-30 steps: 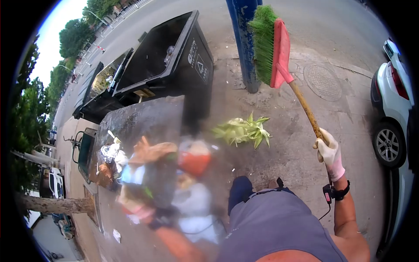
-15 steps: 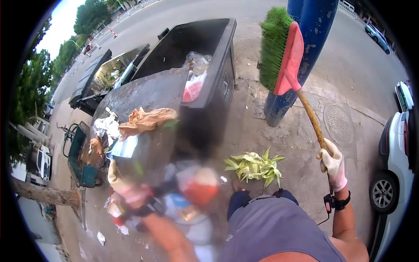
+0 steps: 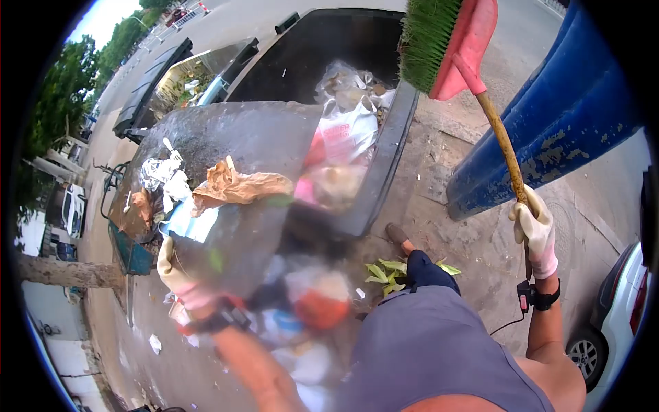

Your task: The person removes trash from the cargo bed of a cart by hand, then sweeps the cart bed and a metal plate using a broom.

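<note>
My right hand (image 3: 537, 230), in a pale glove with a pink cuff, is closed around the wooden handle of a broom (image 3: 461, 51). Its pink head and green bristles are held up at the top. Lower left, my gloved left hand (image 3: 180, 278) grips the near edge of a large dark sheet (image 3: 250, 134); whether this is a bin lid I cannot tell. On the sheet lie crumpled brown paper (image 3: 240, 185), white tissues (image 3: 161, 173) and a light-blue face mask (image 3: 191, 221). The sheet overlaps a black wheeled bin (image 3: 395, 161) holding plastic bags (image 3: 347, 130).
A blue post (image 3: 542, 130) stands right of the bin. Green husks (image 3: 391, 273) lie by my feet. Blurred bags (image 3: 319, 299) are below the bin. Left are another bin (image 3: 151, 89), a green cart (image 3: 132, 255) and a tree trunk (image 3: 68, 271); a white car (image 3: 614, 323) is at right.
The view has shifted, and I stand nearer the bin and post, one foot stepped forward beside the husks. Bags inside the bin show more. Both hands keep their holds.
</note>
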The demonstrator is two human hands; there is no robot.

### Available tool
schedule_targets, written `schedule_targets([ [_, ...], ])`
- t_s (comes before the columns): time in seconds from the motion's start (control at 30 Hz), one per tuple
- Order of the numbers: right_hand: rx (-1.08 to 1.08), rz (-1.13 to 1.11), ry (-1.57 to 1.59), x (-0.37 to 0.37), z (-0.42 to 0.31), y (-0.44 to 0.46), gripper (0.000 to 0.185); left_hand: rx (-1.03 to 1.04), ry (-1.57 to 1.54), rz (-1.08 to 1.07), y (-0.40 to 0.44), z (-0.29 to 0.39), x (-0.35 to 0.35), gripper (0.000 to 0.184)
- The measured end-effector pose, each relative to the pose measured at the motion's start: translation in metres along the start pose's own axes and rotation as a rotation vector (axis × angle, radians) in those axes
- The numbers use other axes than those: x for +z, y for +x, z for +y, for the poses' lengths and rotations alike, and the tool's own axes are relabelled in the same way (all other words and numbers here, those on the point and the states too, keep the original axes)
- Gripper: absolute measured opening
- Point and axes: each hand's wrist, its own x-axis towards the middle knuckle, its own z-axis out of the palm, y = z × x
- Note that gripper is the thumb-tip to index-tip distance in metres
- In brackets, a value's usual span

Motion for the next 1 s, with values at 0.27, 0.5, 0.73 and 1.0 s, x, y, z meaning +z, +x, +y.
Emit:
schedule_targets([
  [0.27, -0.069, -0.217, -0.064, 0.057, -0.043, 0.245, 0.045, -0.077, 0.237, -0.012, 0.020, 0.004, 0.044, 0.040],
  [0.5, -0.066, -0.483, -0.005, 0.106, -0.070, 0.372, 0.045, -0.124, 0.390, 0.002, 0.034, 0.034, 0.120, 0.029],
  [0.73, -0.039, -0.729, -0.043, 0.162, -0.074, 0.409, 0.042, 0.353, 0.788, -0.428, 0.048, 0.024, 0.155, 0.023],
  [1.0, -0.247, -1.035, -0.079, 0.232, -0.069, 0.398, 0.041, -0.470, 0.444, -0.212, 0.067, 0.055, 0.193, 0.013],
])
